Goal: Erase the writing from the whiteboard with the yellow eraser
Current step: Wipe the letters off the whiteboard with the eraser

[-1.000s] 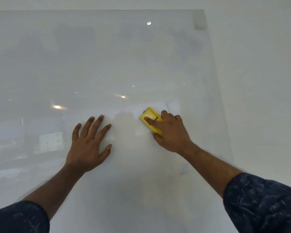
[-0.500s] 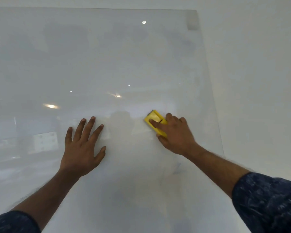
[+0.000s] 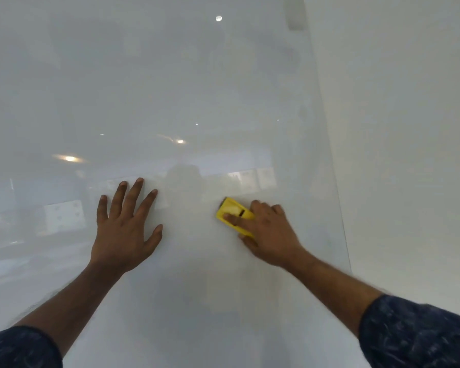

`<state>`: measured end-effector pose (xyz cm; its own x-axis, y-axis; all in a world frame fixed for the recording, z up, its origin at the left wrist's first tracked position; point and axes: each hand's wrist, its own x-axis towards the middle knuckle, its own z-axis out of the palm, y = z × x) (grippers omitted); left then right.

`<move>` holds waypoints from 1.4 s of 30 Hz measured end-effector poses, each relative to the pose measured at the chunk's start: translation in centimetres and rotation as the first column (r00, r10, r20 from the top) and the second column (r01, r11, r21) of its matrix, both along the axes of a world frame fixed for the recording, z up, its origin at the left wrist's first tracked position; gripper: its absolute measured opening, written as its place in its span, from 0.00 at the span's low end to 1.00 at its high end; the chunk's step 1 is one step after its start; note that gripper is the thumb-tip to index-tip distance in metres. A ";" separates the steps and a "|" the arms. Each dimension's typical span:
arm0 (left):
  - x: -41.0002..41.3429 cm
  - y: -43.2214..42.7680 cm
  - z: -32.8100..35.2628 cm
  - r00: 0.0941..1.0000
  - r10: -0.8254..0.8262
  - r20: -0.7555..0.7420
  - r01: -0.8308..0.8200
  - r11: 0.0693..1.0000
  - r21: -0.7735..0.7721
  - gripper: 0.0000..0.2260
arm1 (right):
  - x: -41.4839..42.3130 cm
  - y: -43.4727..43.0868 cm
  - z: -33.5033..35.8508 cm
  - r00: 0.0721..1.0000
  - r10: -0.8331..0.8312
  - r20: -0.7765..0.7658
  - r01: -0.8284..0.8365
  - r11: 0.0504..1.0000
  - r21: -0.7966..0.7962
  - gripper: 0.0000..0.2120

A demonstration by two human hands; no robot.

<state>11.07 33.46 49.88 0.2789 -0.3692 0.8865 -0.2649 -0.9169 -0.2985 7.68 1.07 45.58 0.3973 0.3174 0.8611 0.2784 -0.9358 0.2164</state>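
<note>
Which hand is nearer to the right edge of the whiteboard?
The right hand. It holds the yellow eraser against the whiteboard, closer to the right edge. The left hand lies flat, fingers spread, farther from that edge.

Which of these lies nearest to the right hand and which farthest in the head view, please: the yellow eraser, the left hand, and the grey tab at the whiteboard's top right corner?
From the right hand:
1. Yellow eraser: under its fingers, pressed to the whiteboard.
2. Left hand: flat on the board, off to the left.
3. Grey tab: far up at the board's top right corner.
</note>
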 end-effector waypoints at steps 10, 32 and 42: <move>1.0 -0.9 -2.3 0.999 -0.033 0.041 0.033 0.999 -0.002 0.32 | 1.2 1.2 -0.1 0.995 -0.084 0.045 0.066 0.946 0.319 0.28; 1.6 0.5 -4.4 0.990 -0.096 0.098 0.092 0.995 0.048 0.30 | -0.2 1.8 -15.1 0.996 0.058 -0.071 -0.056 0.998 0.025 0.29; 1.6 0.5 -4.8 0.990 -0.098 0.104 0.094 0.995 0.039 0.30 | 1.1 1.1 -7.1 0.997 -0.062 0.045 0.042 0.929 0.368 0.28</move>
